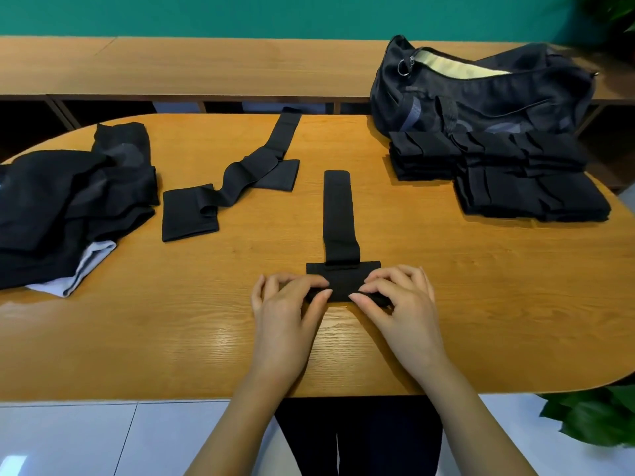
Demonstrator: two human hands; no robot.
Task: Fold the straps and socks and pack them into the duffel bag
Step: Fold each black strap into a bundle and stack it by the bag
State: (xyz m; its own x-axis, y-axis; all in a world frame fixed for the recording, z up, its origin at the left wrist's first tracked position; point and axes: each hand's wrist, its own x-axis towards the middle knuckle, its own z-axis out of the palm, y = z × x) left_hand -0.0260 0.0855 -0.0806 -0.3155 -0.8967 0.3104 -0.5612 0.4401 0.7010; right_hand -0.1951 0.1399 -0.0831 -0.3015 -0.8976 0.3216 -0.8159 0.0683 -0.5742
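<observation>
the strap (340, 214) in front of me is plain black, like the loose straps (240, 173) and the folded stack (515, 180). the duffel bag (481, 94) is dark navy with grey-blue webbing and pale yellow lining. the fabric pile (68, 201) is black with one pale grey piece. the table (171, 321) is orange-brown woodgrain, the wall (275, 12) teal.

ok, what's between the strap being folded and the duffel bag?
Head view: stacks of folded black pieces lie just in front of the duffel bag, between it and the strap; the rest is bare table.
</observation>
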